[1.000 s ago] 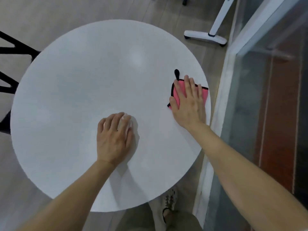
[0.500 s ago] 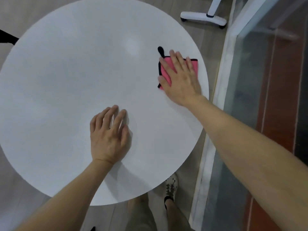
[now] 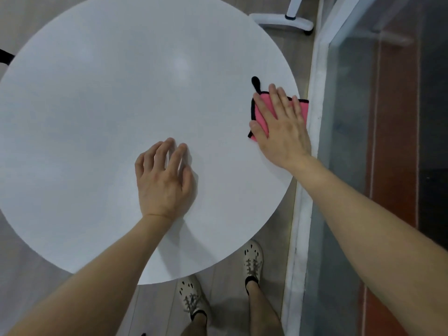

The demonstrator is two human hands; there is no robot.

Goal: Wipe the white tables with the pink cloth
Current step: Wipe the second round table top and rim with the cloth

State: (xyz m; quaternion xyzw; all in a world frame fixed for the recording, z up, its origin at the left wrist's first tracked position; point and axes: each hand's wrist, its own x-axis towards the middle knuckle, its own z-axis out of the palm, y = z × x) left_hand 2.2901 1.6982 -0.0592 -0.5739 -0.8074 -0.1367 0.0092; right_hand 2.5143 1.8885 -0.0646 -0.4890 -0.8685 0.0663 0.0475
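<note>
The pink cloth point(image 3: 263, 115) is pressed flat under the spread right hand point(image 3: 282, 132) at the right rim of the round white table point(image 3: 109, 117), its black-edged corner hanging just past the rim. Nothing is grasped: the cloth is only pinned by the open palm. The left hand point(image 3: 164, 180) is laid on the bare tabletop near the middle, fingers loosely curled, holding nothing.

The likeliest slip is judged to be the cloth being pushed off the edge, since it is already overhanging; a further stroke to the right would drop it toward the white sill point(image 3: 312, 132) of the glass partition point(image 3: 351, 166), which stands close beside the table. The knuckles could also be knocked against that frame.

A black hanging loop point(image 3: 255, 84) trails from the cloth and might be caught under the fingers. A white wheeled base point(image 3: 281, 20) stands beyond the table; at the left edge a black shape, possibly a chair, is barely seen. Most of the top looks unobstructed.
</note>
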